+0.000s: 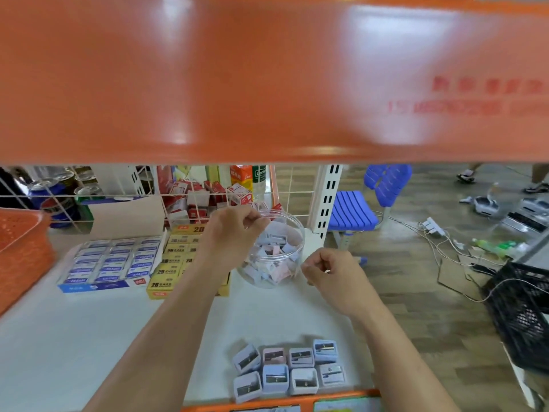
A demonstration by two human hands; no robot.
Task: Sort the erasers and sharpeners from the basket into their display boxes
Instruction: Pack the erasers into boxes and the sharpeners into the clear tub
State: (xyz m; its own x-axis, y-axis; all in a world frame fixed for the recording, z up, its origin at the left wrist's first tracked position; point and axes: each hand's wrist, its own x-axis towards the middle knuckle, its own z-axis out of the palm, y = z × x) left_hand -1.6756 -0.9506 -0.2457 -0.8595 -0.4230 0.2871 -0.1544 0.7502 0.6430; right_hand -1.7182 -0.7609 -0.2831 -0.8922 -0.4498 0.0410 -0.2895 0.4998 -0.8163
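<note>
The left grip [234,230] curls over the mouth of the clear jar [276,263], fingertips bunched; whether it pinches anything I cannot tell. The right grip [326,272], likewise curled, hangs just beside the jar, and what it holds, if anything, is hidden. On the white shelf [89,337] sit the orange basket [20,257], far left, then the blue eraser box [110,263] and the yellow eraser box [169,272]. The jar stands mouth-up, probably to take sharpeners from above. Eight sharpeners [275,379] wait at the near edge in two rows, blades up, long axes mostly left-right.
</note>
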